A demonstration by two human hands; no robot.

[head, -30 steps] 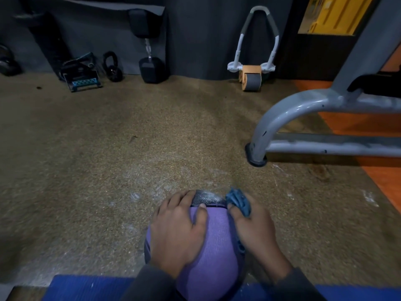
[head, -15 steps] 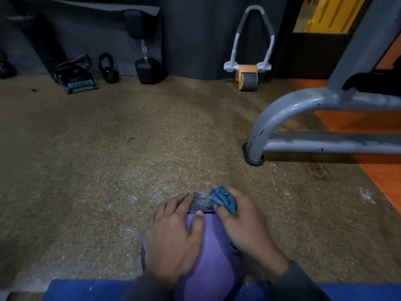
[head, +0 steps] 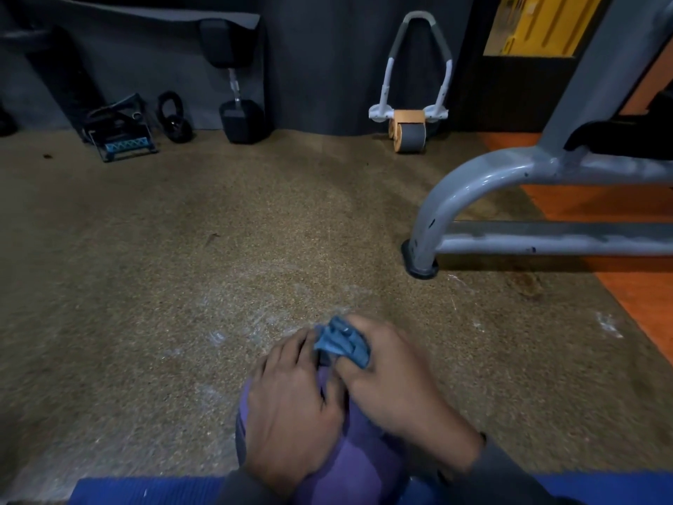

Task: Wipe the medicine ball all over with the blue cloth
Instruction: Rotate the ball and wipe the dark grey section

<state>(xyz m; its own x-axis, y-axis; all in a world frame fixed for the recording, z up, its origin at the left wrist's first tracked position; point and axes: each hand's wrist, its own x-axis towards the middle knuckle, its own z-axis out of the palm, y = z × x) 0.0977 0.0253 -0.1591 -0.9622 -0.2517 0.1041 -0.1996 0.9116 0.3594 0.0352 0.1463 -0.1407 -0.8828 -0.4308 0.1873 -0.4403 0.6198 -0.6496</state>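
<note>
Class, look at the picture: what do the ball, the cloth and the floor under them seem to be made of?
Ball: likely rubber or vinyl, matte purple; no shine shows.
Cloth: soft blue fabric, perhaps microfibre; it bunches into folds in the right hand.
Floor: speckled brown, grainy, probably rubber matting or short carpet.

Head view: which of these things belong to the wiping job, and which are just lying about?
In the job: medicine ball; blue cloth, gripped by the right hand; left hand, resting on the ball.

Lying about: dumbbell; ab roller; kettlebell; grey machine frame; blue mat.
</note>
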